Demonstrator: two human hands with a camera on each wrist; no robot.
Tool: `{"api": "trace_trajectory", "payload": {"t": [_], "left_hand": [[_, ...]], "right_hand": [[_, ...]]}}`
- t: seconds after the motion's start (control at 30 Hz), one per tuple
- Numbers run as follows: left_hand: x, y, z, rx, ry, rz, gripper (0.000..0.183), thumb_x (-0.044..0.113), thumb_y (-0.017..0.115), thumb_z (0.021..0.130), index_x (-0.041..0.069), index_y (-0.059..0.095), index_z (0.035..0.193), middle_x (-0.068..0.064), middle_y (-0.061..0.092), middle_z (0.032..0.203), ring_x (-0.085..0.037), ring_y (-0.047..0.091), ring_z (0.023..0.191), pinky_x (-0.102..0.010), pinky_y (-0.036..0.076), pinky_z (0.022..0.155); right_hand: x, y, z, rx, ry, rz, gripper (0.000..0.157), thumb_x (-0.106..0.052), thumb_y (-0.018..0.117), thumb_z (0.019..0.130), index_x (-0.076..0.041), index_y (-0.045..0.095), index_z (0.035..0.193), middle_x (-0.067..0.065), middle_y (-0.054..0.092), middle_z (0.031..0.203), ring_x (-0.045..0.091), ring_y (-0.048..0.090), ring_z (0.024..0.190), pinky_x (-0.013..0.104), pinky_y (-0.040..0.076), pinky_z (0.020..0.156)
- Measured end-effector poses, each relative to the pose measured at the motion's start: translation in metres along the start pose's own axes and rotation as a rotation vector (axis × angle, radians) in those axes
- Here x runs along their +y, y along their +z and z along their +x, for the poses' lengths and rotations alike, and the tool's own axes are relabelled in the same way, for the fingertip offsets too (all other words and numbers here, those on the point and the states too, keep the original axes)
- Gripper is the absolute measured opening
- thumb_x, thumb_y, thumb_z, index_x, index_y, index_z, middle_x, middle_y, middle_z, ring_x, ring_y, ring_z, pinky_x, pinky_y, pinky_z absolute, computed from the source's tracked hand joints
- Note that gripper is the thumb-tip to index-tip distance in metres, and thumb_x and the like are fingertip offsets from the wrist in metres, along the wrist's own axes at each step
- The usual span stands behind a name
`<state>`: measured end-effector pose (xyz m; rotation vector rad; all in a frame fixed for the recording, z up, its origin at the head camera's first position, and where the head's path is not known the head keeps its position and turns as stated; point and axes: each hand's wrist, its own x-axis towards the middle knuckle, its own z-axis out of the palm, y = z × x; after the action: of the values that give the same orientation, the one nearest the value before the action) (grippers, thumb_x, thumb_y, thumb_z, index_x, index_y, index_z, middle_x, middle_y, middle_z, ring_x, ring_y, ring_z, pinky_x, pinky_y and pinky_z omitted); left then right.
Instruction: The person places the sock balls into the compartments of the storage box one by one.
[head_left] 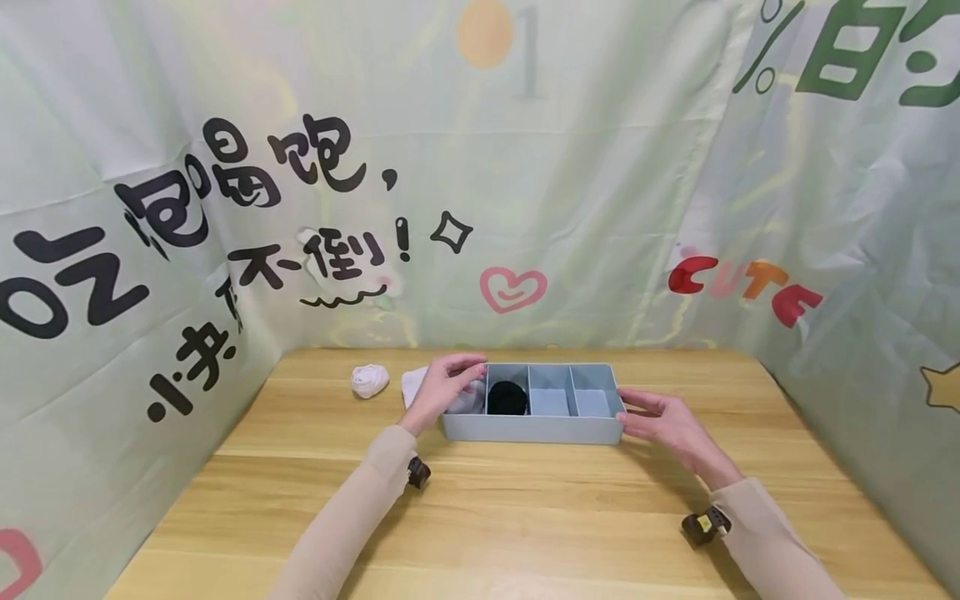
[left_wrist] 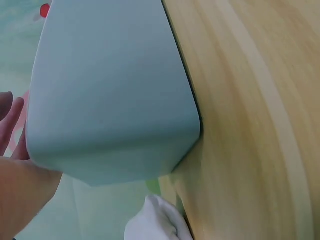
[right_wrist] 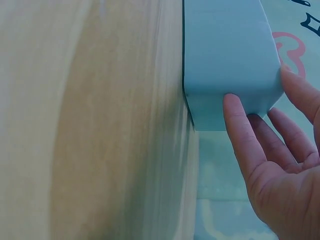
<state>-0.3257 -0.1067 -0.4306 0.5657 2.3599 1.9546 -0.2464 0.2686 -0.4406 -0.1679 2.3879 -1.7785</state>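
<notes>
A light blue-grey divided box (head_left: 534, 429) stands on the table. My left hand (head_left: 447, 382) reaches over its left end compartment, fingers extended toward the far rim. Partly hidden under that hand, a greyish-white cloth bundle (head_left: 467, 400) lies in the compartment. A round black bundle (head_left: 507, 398) fills the compartment beside it, and the two compartments on the right show their bare floors. At the box's right end, my right hand (head_left: 671, 427) touches the wall and corner with nearly straight fingers (right_wrist: 241, 127).
A white rolled bundle (head_left: 370, 381) sits on the wooden table (head_left: 525, 517) left of the box. White cloth (head_left: 412, 385) lies behind the left hand, close to the box's left end. Printed fabric (head_left: 585, 208) hangs around the table.
</notes>
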Motion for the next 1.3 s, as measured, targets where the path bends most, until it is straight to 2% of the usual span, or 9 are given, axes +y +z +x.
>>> {"api": "trace_trajectory", "payload": {"t": [0.13, 0.33, 0.4, 0.57, 0.73, 0.93, 1.03, 1.17, 1.3], "left_hand": [[0.000, -0.009, -0.006, 0.047, -0.005, -0.025, 0.025, 0.022, 0.067, 0.095, 0.011, 0.071, 0.117, -0.017, 0.071, 0.114, -0.026, 0.067, 0.100, -0.038, 0.057, 0.078], [-0.004, -0.029, -0.014, 0.141, -0.017, -0.071, 0.027, 0.016, 0.066, 0.095, 0.003, 0.068, 0.118, -0.020, 0.071, 0.108, -0.015, 0.068, 0.088, -0.029, 0.054, 0.070], [-0.006, -0.037, -0.016, 0.159, -0.026, -0.080, 0.028, 0.014, 0.065, 0.095, 0.001, 0.067, 0.119, -0.020, 0.071, 0.107, -0.015, 0.067, 0.087, -0.027, 0.053, 0.069], [-0.008, -0.054, -0.017, 0.154, -0.045, -0.080, 0.030, 0.015, 0.067, 0.094, -0.002, 0.066, 0.118, -0.021, 0.071, 0.106, -0.023, 0.067, 0.090, -0.026, 0.051, 0.067], [-0.006, -0.073, -0.017, 0.172, -0.061, -0.057, 0.027, 0.018, 0.070, 0.092, 0.002, 0.069, 0.114, -0.013, 0.073, 0.100, -0.015, 0.067, 0.085, -0.024, 0.048, 0.065], [-0.002, -0.101, -0.017, 0.212, -0.065, -0.033, 0.035, 0.016, 0.073, 0.089, -0.001, 0.066, 0.119, -0.015, 0.071, 0.113, -0.007, 0.066, 0.086, -0.026, 0.050, 0.070], [-0.002, -0.117, -0.014, 0.232, -0.063, -0.038, 0.042, 0.017, 0.075, 0.088, -0.002, 0.063, 0.124, -0.005, 0.072, 0.113, -0.005, 0.066, 0.090, -0.028, 0.052, 0.075], [-0.004, -0.135, -0.014, 0.243, -0.064, -0.054, 0.050, 0.017, 0.076, 0.087, -0.004, 0.059, 0.128, 0.011, 0.072, 0.104, -0.004, 0.067, 0.092, -0.027, 0.053, 0.075], [-0.008, -0.149, -0.019, 0.284, -0.060, -0.088, 0.047, 0.013, 0.075, 0.087, -0.005, 0.060, 0.127, 0.014, 0.072, 0.098, -0.004, 0.067, 0.090, -0.025, 0.053, 0.074]], "right_hand": [[-0.001, 0.000, 0.000, -0.006, -0.004, 0.010, 0.070, -0.024, 0.072, 0.091, 0.006, 0.039, 0.146, 0.029, 0.038, 0.149, 0.017, 0.064, 0.112, 0.032, 0.055, 0.090], [-0.001, 0.001, 0.000, -0.017, -0.013, 0.013, 0.071, -0.023, 0.072, 0.091, 0.007, 0.039, 0.146, 0.030, 0.038, 0.149, 0.022, 0.063, 0.115, 0.034, 0.055, 0.091], [-0.001, 0.002, 0.001, -0.020, -0.012, 0.012, 0.071, -0.024, 0.072, 0.091, 0.007, 0.039, 0.146, 0.030, 0.038, 0.149, 0.024, 0.063, 0.116, 0.034, 0.055, 0.091], [0.000, 0.003, 0.001, -0.016, -0.004, 0.011, 0.071, -0.024, 0.072, 0.091, 0.006, 0.039, 0.146, 0.029, 0.038, 0.150, 0.025, 0.062, 0.117, 0.033, 0.055, 0.090], [0.000, 0.002, 0.001, -0.013, 0.001, 0.006, 0.071, -0.024, 0.072, 0.090, 0.006, 0.039, 0.146, 0.029, 0.038, 0.150, 0.026, 0.062, 0.117, 0.033, 0.055, 0.090], [-0.001, 0.001, 0.002, -0.012, 0.001, 0.013, 0.071, -0.023, 0.072, 0.091, 0.006, 0.039, 0.146, 0.029, 0.037, 0.150, 0.024, 0.062, 0.117, 0.033, 0.055, 0.091], [-0.001, 0.000, 0.003, -0.019, -0.009, 0.029, 0.071, -0.021, 0.071, 0.091, 0.007, 0.037, 0.146, 0.029, 0.037, 0.150, 0.021, 0.063, 0.115, 0.033, 0.055, 0.091], [0.000, -0.001, 0.002, -0.026, -0.020, 0.041, 0.070, -0.019, 0.070, 0.092, 0.008, 0.036, 0.146, 0.030, 0.036, 0.150, 0.017, 0.063, 0.112, 0.033, 0.055, 0.091], [0.001, -0.002, 0.001, -0.025, -0.017, 0.036, 0.071, -0.019, 0.071, 0.091, 0.008, 0.036, 0.146, 0.030, 0.037, 0.150, 0.015, 0.063, 0.111, 0.032, 0.055, 0.090]]}}
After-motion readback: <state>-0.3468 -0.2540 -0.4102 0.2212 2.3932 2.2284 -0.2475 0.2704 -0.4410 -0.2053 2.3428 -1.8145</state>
